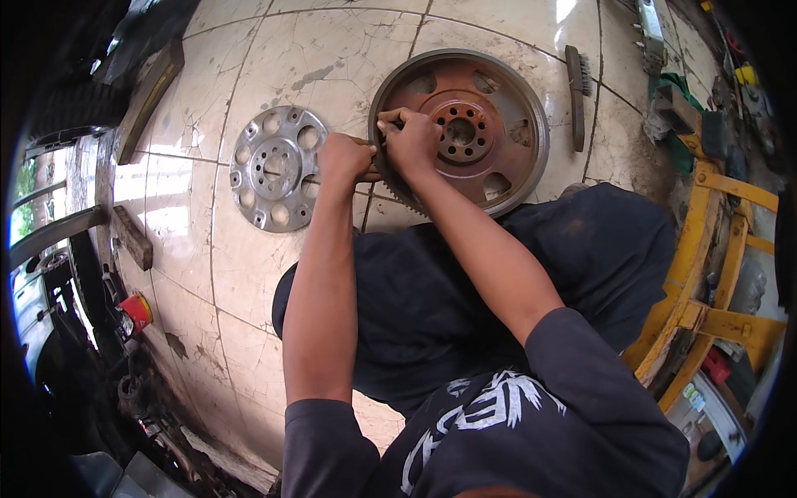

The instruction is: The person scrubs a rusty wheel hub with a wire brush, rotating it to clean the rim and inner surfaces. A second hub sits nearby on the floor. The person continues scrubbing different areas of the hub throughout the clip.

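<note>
Across the scene spreads a floor of cream, cracked, stained tiles (187,274). Toward four o'clock, taking the big disc as the clock's centre, stands a yellow metal frame with worn paint (693,241). At that centre, just beyond the person's dark-clothed legs, sits a large, round, rust-brown metal disc with a grey toothed rim (523,87); small round holes ring its central opening. Toward nine o'clock, near it, lies a smaller, shiny silver metal disc pierced with round holes (278,195). Farther out at nine o'clock is a long, dark wooden beam (154,100). Between two and three o'clock lies a wooden-handled wire brush (576,100), bristles outward. The right hand (408,141) is over the big disc's nine o'clock side, fingers bent; the left hand (347,156) is curled just beside that rim. Whether either grasps something cannot be told. Well apart at eight o'clock is a small red tin (135,314).
</note>
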Available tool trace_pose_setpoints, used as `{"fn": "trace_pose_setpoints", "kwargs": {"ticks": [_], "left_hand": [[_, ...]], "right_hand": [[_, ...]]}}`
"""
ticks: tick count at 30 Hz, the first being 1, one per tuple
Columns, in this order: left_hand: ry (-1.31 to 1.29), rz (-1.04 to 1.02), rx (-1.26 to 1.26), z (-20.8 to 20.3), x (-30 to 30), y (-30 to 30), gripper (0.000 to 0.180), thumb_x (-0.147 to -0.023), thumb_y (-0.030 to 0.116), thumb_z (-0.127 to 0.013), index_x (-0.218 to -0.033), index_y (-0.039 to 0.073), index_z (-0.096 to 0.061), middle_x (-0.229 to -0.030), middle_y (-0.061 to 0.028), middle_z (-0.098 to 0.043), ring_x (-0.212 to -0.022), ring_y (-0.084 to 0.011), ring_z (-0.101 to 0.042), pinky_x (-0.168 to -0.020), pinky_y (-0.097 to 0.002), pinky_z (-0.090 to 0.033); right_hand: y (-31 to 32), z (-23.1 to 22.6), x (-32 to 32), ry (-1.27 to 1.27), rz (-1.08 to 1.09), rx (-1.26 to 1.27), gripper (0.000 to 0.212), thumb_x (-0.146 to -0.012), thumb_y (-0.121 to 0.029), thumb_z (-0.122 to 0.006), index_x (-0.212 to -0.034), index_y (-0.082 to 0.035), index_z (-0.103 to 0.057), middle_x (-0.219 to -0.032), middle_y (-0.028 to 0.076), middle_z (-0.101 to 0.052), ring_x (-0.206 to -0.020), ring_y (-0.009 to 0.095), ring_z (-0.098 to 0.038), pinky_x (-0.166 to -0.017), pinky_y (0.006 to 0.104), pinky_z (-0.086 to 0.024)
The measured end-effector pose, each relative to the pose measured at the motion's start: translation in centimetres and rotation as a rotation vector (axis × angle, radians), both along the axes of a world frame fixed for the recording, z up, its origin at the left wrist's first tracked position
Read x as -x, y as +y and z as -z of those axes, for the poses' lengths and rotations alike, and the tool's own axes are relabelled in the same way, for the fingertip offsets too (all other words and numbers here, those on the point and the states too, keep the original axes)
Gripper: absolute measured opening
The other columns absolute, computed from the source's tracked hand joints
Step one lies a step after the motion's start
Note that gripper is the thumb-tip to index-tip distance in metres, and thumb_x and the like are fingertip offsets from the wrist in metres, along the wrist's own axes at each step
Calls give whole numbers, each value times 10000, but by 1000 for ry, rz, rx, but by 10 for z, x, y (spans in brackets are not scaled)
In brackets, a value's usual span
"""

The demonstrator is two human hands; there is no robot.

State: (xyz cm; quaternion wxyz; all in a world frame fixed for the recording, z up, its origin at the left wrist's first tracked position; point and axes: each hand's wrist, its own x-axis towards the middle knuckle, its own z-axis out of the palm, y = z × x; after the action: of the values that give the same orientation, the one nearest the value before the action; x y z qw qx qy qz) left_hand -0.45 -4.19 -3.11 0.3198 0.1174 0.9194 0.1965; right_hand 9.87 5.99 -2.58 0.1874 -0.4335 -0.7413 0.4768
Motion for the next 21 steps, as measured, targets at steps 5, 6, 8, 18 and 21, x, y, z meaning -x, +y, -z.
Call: {"fn": "trace_pose_setpoints", "kwargs": {"ticks": [5,6,8,18,21], "left_hand": [[93,35,139,-6,-4,5,280,-882,221,-845,-1023,-20,-825,-926,-179,-810,-798,-258,-804,-754,-367,-627],[113,51,151,-10,-5,3,285,-874,230,-852,-1017,-15,-826,-930,-177,-811,-809,-267,-803,-760,-371,-624],[149,98,165,-11,-6,8,296,-860,250,-864,-1005,-5,-829,-938,-173,-812,-830,-285,-802,-772,-380,-619],[-46,-74,15,-4,2,3,236,-920,119,-802,-990,-106,-784,-863,-210,-793,-748,-268,-807,-630,-337,-636],[-22,-44,-46,0,2,1,235,-925,106,-796,-990,-118,-777,-860,-213,-790,-720,-271,-803,-607,-331,-633]], "right_hand": [[-30,17,-59,125,-142,74,143,-845,-94,-769,-970,-75,-838,-919,178,-789,-825,335,-775,-790,414,-586],[-28,14,-53,95,-150,46,146,-861,-121,-766,-982,-90,-841,-935,160,-795,-848,323,-777,-816,409,-582],[-10,11,-25,28,-152,-18,155,-892,-175,-760,-1008,-119,-846,-967,124,-806,-895,299,-780,-868,400,-574],[-20,1,-54,9,-254,41,177,-896,-145,-761,-1042,-89,-844,-898,158,-799,-819,290,-785,-799,417,-593],[-5,-4,-12,12,-141,-9,172,-877,-158,-780,-1023,-92,-842,-929,150,-800,-847,292,-789,-808,407,-595]]}}
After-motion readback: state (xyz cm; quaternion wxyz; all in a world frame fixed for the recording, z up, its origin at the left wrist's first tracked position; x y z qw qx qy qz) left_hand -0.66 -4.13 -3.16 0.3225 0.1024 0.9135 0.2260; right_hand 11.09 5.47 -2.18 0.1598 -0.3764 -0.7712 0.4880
